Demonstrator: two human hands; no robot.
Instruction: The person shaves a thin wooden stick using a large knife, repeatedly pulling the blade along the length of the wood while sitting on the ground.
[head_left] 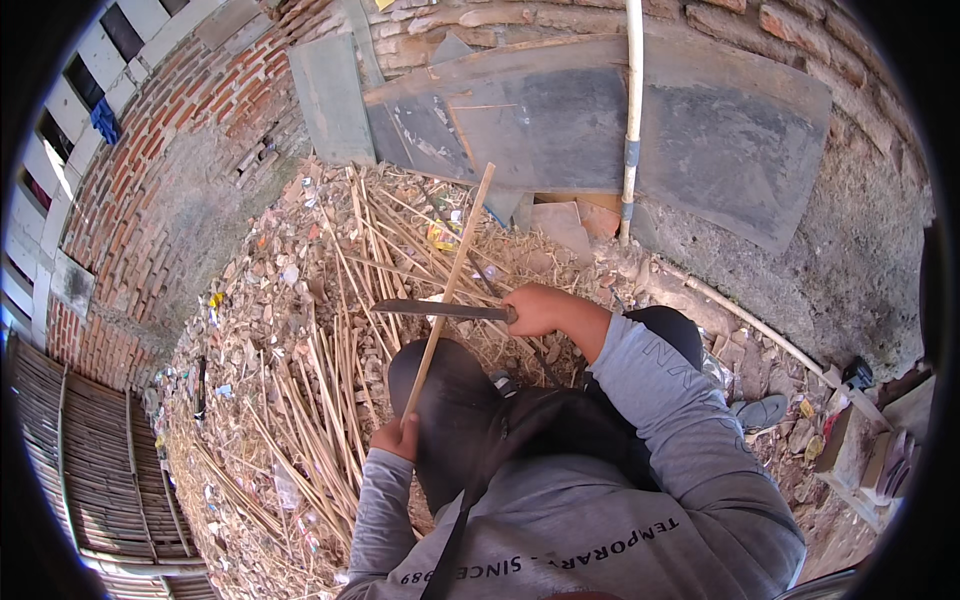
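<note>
My left hand (396, 438) is closed round the lower end of a long, pale bamboo strip (463, 255), which slants up and away to the right across my knee. My right hand (537, 309) grips the handle of a machete (437, 309). Its dark blade points left and crosses the strip around the middle; I cannot tell how deeply, if at all, the edge is in it. Many similar bamboo strips (325, 400) lie in loose bundles on the ground ahead and to the left of my knees.
Rubble and litter (260, 310) cover the ground. Dark boards (550, 120) lean on the far wall, with a white pipe (633, 120) upright before them. A brick wall (150, 200) and a slatted bamboo panel (100, 460) stand left. A grey sandal (762, 412) shows at right.
</note>
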